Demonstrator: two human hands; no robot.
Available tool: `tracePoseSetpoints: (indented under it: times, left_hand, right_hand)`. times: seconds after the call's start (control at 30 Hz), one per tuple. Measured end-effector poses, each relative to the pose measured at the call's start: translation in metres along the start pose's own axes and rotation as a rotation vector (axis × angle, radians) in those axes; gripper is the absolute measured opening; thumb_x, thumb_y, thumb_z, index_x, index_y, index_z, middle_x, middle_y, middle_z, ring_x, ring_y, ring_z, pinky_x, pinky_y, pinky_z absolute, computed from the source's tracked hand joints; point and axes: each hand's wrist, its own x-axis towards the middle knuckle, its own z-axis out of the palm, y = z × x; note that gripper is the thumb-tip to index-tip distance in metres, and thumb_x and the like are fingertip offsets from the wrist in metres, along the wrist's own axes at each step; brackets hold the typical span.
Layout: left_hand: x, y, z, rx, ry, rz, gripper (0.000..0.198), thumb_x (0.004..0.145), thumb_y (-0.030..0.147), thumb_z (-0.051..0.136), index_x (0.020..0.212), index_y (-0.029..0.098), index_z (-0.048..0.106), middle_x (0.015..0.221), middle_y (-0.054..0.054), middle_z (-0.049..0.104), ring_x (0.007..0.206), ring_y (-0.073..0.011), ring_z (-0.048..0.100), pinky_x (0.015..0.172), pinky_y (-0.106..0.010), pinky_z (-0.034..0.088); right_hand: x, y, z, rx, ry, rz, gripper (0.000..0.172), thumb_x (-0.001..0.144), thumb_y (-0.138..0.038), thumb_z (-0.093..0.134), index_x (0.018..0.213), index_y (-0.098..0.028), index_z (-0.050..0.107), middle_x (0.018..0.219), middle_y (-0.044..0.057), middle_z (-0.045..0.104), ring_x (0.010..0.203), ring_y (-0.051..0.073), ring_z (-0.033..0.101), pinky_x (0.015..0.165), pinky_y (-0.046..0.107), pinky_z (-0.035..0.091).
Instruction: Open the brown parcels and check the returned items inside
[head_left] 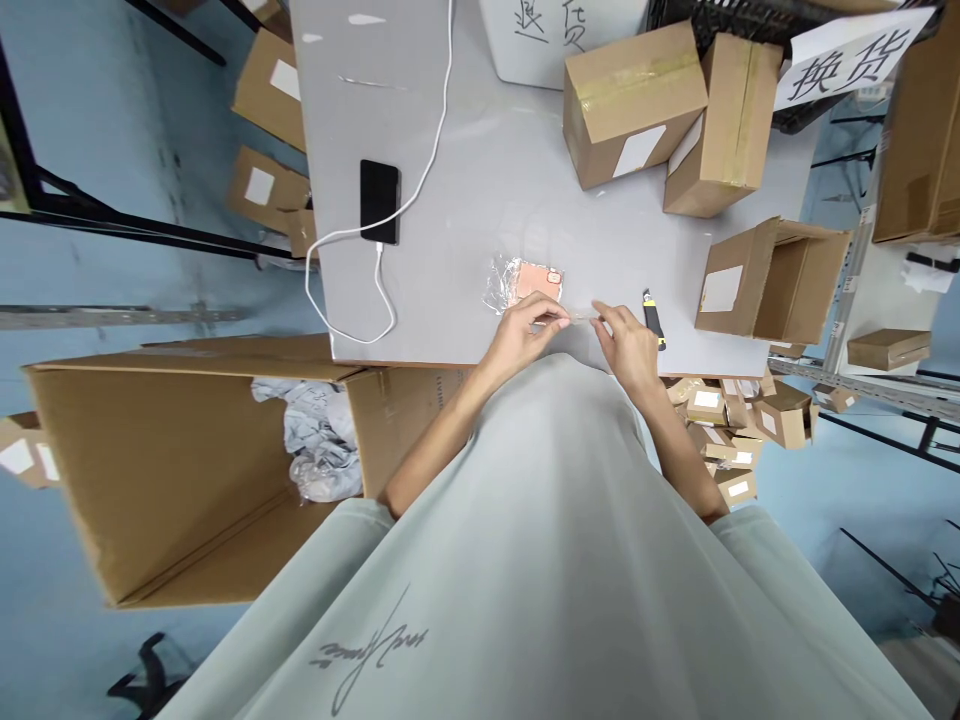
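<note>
Both hands are close together at the table's front edge. My left hand [529,333] pinches one end of a thin, see-through strip [581,319], too small to identify exactly. The other end reaches the fingertips of my right hand [627,345], with thumb and forefinger closed around it. Just beyond my left hand lies a pink phone case [537,281] with a camera cut-out at its upper right corner. Crinkled clear plastic wrapping [500,284] sticks out at its left. A black and yellow utility knife [653,320] rests to the right of my right hand.
A black phone [380,200] with a white cable [431,165] lies on the grey table [465,130]. Taped cartons [637,95] stand at the back right, an open carton [772,280] at the right edge. A large open box [187,470] holding plastic bags is at lower left.
</note>
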Motion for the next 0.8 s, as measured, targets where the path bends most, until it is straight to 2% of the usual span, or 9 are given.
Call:
tracePoseSetpoints:
  times: [0.07,0.2,0.33,0.43,0.5,0.57,0.63,0.73,0.8]
  left_hand:
    - [0.003,0.0,-0.003,0.02,-0.043,0.011,0.041,0.108,0.065,0.074,0.104,0.025,0.082,0.111,-0.008,0.08,0.105,-0.0241,0.077,0.1,-0.042,0.069]
    - [0.007,-0.003,-0.007,0.04,-0.039,0.032,0.029,0.109,0.053,0.073,0.105,0.024,0.079,0.111,-0.008,0.078,0.104,-0.023,0.077,0.1,-0.042,0.07]
    - [0.008,-0.005,-0.01,0.091,-0.03,0.057,0.015,0.107,0.037,0.07,0.102,0.025,0.077,0.108,-0.007,0.077,0.103,-0.0228,0.077,0.099,-0.043,0.07]
    - [0.007,-0.009,-0.006,0.148,-0.002,0.084,0.012,0.105,0.037,0.074,0.106,0.026,0.075,0.113,-0.007,0.076,0.109,-0.0241,0.077,0.104,-0.045,0.069]
    - [0.007,-0.017,0.001,0.138,0.071,0.07,0.034,0.101,0.046,0.084,0.127,0.028,0.073,0.138,-0.01,0.073,0.121,-0.026,0.077,0.109,-0.047,0.068]
    - [0.007,-0.028,0.011,0.078,0.148,-0.009,0.073,0.093,0.056,0.094,0.153,0.032,0.059,0.166,-0.016,0.058,0.13,-0.0278,0.077,0.11,-0.047,0.069]
    - [0.007,-0.04,0.021,0.006,0.181,-0.145,0.09,0.089,0.06,0.097,0.161,0.032,0.051,0.174,-0.018,0.053,0.128,-0.0277,0.078,0.106,-0.046,0.07]
    - [0.005,-0.053,0.03,-0.054,0.155,-0.334,0.056,0.095,0.054,0.089,0.138,0.025,0.067,0.145,-0.013,0.076,0.115,-0.026,0.083,0.102,-0.045,0.07]
    - [0.004,-0.054,0.031,-0.038,0.138,-0.378,0.029,0.099,0.046,0.08,0.116,0.023,0.075,0.121,-0.009,0.084,0.106,-0.0256,0.084,0.102,-0.044,0.07]
  right_hand:
    - [0.005,-0.001,-0.004,-0.125,-0.071,-0.059,0.036,0.119,-0.041,0.059,0.141,-0.028,0.084,0.128,0.011,0.085,0.103,0.029,0.083,0.082,0.035,0.058]
    - [0.01,-0.007,-0.003,-0.157,-0.151,-0.09,0.039,0.123,-0.035,0.049,0.143,-0.029,0.083,0.123,0.008,0.09,0.101,0.028,0.084,0.084,0.035,0.055]
    - [0.009,-0.011,0.003,-0.247,-0.135,-0.045,0.032,0.122,-0.032,0.054,0.136,-0.027,0.082,0.121,0.008,0.09,0.096,0.029,0.082,0.077,0.034,0.05]
    - [0.009,-0.013,0.009,-0.255,-0.101,-0.08,0.03,0.123,-0.036,0.055,0.123,-0.025,0.083,0.119,0.009,0.087,0.099,0.028,0.08,0.076,0.033,0.047]
    - [0.011,-0.015,0.014,-0.214,-0.062,-0.11,0.03,0.122,-0.038,0.057,0.115,-0.025,0.083,0.119,0.01,0.083,0.106,0.028,0.078,0.077,0.033,0.049]
    - [0.015,-0.015,0.021,-0.149,-0.029,-0.14,0.025,0.118,-0.036,0.06,0.11,-0.025,0.081,0.125,0.012,0.08,0.116,0.029,0.075,0.082,0.034,0.053]
    - [0.021,-0.014,0.03,-0.059,-0.035,-0.144,0.02,0.115,-0.032,0.062,0.108,-0.024,0.079,0.128,0.012,0.079,0.116,0.029,0.075,0.088,0.035,0.056]
    - [0.027,-0.008,0.043,0.093,-0.065,-0.058,0.02,0.115,-0.036,0.063,0.105,-0.024,0.076,0.116,0.009,0.082,0.097,0.026,0.077,0.092,0.037,0.06]
    - [0.029,-0.003,0.049,0.188,-0.07,0.016,0.023,0.114,-0.043,0.065,0.103,-0.025,0.075,0.107,0.007,0.084,0.087,0.025,0.078,0.091,0.037,0.061]
